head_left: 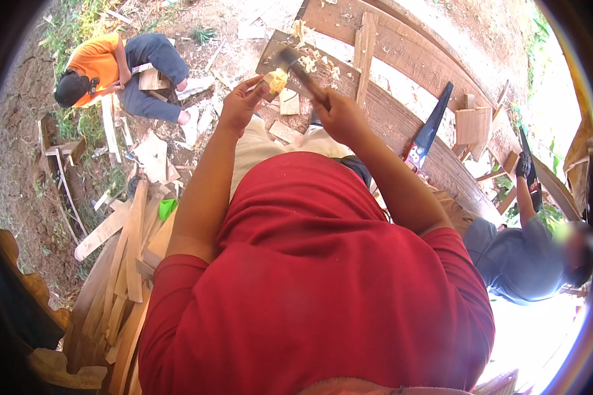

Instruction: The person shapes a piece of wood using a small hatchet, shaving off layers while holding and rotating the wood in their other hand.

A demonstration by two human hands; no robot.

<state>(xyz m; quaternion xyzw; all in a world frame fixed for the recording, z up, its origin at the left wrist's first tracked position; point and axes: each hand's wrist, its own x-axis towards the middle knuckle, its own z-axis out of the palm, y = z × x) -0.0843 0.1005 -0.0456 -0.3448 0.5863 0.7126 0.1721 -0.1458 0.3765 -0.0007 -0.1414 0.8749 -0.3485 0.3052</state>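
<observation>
My left hand (240, 105) pinches a small pale-yellow block of wood (277, 80) with cut faces, over the end of a wooden plank (270, 56). In my right hand (344, 118) is a wooden-handled tool (306, 80) with a dark metal head, close to the block's right side. That head is blurred, so I cannot tell whether it is a hatchet or a hammer, nor whether it touches the wood. Curled wood shavings (326, 64) lie on the plank beside the tool. Below the block is a flat offcut (288, 102).
A handsaw (435, 125) rests on the long boards (402, 112) at right. Wood strips (135, 243) are piled at lower left, with a green thing (168, 209). One person in orange (95, 59) sits at upper left; another in dark clothes (527, 257) is at right.
</observation>
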